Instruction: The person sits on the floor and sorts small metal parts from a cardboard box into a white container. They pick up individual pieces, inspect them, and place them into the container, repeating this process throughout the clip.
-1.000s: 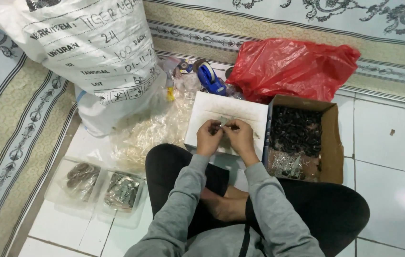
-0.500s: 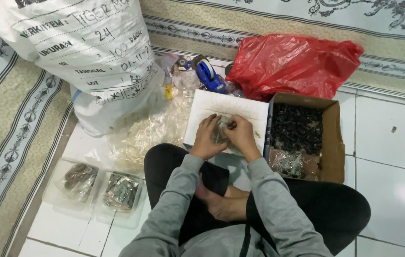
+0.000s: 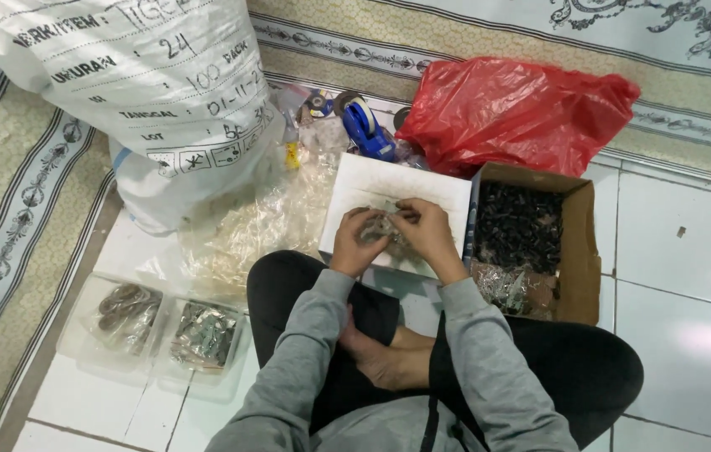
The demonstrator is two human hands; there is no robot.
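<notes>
Both hands, left hand [image 3: 357,243] and right hand [image 3: 424,233], pinch a small clear plastic packet [image 3: 385,224] above the white tray [image 3: 397,186]. Left of the tray slumps a large printed white sack [image 3: 134,92]; behind it, a red plastic bag [image 3: 514,113]. Right of it, a cardboard box [image 3: 577,243] still holds many dark small parts [image 3: 519,226]. Lower left, two filled clear containers [image 3: 159,331] suggest partial progress.

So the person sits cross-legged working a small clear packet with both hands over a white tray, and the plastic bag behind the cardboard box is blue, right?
Not quite: the head view shows the plastic bag behind the cardboard box is red, not blue. The rest holds: both hands, left and right, work a small clear packet over the white tray.
</notes>
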